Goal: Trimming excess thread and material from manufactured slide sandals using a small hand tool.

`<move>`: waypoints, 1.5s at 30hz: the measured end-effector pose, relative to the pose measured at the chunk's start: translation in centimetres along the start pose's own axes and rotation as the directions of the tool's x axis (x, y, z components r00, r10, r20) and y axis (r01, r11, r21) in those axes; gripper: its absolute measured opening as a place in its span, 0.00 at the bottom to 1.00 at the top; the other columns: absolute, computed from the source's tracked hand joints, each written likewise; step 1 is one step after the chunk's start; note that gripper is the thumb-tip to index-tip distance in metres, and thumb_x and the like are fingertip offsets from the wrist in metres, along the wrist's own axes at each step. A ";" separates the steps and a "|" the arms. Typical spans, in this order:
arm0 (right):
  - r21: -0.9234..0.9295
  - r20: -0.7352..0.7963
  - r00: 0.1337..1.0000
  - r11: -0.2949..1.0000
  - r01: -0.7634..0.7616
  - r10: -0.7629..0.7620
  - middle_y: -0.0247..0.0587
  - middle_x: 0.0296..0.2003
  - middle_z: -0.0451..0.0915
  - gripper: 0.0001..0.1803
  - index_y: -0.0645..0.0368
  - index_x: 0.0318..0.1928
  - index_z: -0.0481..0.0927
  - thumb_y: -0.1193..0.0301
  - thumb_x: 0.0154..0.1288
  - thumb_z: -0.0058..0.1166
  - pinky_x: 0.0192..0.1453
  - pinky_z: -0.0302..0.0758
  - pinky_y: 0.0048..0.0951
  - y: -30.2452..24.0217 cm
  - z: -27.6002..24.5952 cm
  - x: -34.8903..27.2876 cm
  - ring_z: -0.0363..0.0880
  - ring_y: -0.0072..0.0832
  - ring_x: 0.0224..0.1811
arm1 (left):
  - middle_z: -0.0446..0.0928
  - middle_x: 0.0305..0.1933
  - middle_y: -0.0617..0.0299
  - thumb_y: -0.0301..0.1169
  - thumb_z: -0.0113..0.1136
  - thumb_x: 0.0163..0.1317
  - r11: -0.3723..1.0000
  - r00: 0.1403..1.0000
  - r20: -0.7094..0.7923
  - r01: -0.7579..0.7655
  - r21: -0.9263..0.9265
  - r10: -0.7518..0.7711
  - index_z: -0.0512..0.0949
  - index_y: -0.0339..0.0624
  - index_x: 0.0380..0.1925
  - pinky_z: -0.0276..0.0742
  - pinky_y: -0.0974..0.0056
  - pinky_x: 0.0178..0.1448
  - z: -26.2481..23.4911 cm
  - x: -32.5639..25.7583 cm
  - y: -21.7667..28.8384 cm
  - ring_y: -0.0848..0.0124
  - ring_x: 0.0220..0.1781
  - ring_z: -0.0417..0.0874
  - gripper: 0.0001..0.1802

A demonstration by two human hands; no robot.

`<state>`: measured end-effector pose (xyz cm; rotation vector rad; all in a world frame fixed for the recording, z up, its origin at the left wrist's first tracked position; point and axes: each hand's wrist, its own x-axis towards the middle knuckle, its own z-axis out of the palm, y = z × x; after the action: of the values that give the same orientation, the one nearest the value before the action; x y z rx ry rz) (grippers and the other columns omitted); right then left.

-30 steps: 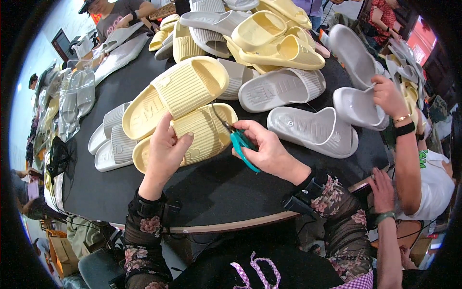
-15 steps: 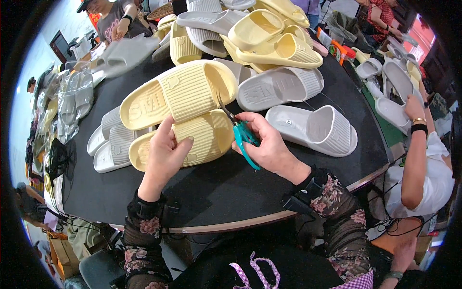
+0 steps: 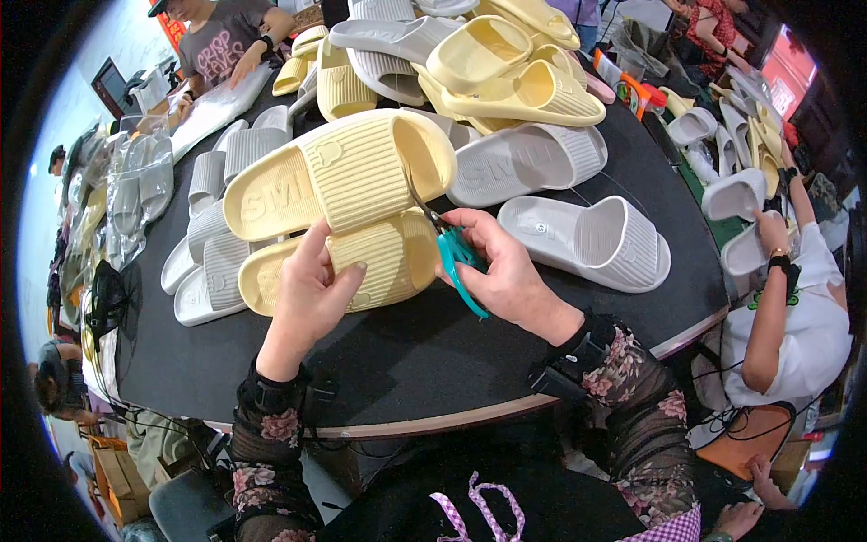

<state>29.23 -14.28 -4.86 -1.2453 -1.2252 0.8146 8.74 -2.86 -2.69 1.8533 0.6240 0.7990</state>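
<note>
Two yellow ribbed slide sandals lie stacked in front of me on a black table (image 3: 433, 361). My left hand (image 3: 312, 294) presses flat on the lower yellow sandal (image 3: 388, 262). The upper yellow sandal (image 3: 334, 172) rests across it. My right hand (image 3: 506, 271) grips small teal-handled scissors (image 3: 456, 257), whose thin blades point up at the open toe end of the upper sandal.
Grey sandals (image 3: 587, 239) lie to the right and at the left (image 3: 203, 271). A heap of yellow and grey sandals (image 3: 488, 63) fills the far side. A person in white (image 3: 795, 307) works at the right, another person (image 3: 221, 41) at the far left.
Both yellow sandals and my hands look closer and larger now. The scissors' blades have risen toward the upper sandal's toe end. The person at the right has drawn their arm back.
</note>
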 end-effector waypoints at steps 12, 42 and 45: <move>0.078 -0.008 0.999 0.996 0.045 -0.045 0.41 0.40 0.77 0.24 0.66 0.55 0.65 0.77 0.59 0.55 0.48 0.73 0.24 -0.7 -0.1 0.1 0.75 0.20 0.42 | 0.80 0.34 0.59 0.18 0.54 0.56 0.995 0.999 -0.009 -0.045 0.089 0.046 0.62 0.34 0.60 0.70 0.78 0.31 0.3 -0.3 0.0 0.85 0.30 0.77 0.29; 0.075 -0.094 0.992 0.993 0.094 -0.087 0.41 0.40 0.76 0.24 0.68 0.56 0.63 0.80 0.59 0.52 0.47 0.74 0.24 -0.6 -0.6 0.0 0.77 0.22 0.41 | 0.76 0.25 0.59 0.21 0.57 0.55 0.985 0.996 -0.033 -0.077 0.154 0.083 0.66 0.32 0.56 0.72 0.72 0.29 1.5 -0.8 1.1 0.79 0.26 0.76 0.26; 0.144 -0.061 0.998 0.989 0.027 -0.018 0.41 0.41 0.75 0.25 0.65 0.58 0.62 0.85 0.60 0.47 0.46 0.75 0.22 -0.8 -0.4 -0.2 0.78 0.23 0.41 | 0.75 0.25 0.58 0.23 0.58 0.55 0.977 0.996 0.016 -0.085 0.196 0.083 0.66 0.33 0.55 0.72 0.69 0.29 0.9 -0.8 0.5 0.76 0.25 0.76 0.25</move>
<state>29.45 -14.70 -4.04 -1.1283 -1.1102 0.8291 8.91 -4.17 -2.71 2.0734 0.6417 0.8084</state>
